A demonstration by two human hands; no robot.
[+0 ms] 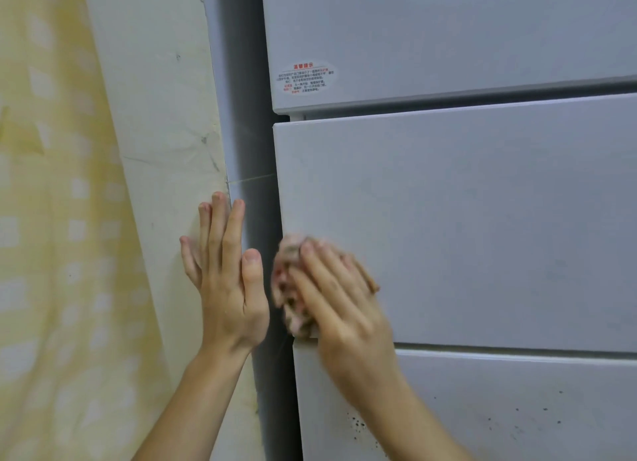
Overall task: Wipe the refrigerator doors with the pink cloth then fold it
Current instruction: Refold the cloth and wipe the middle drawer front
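Soft, even light; right hand [344, 305] motion-blurred.

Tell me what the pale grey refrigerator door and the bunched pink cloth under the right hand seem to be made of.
The pale grey refrigerator door looks like painted or coated sheet metal, possibly plastic: flat, smooth, soft satin sheen, crisp edges. The pink cloth, bunched under the right hand, looks like soft fabric; motion blur hides its weave.

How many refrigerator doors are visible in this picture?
3. The top door carries a sticker; the middle door is under the right hand and cloth; the bottom door has dark specks. Others may lie outside the frame.
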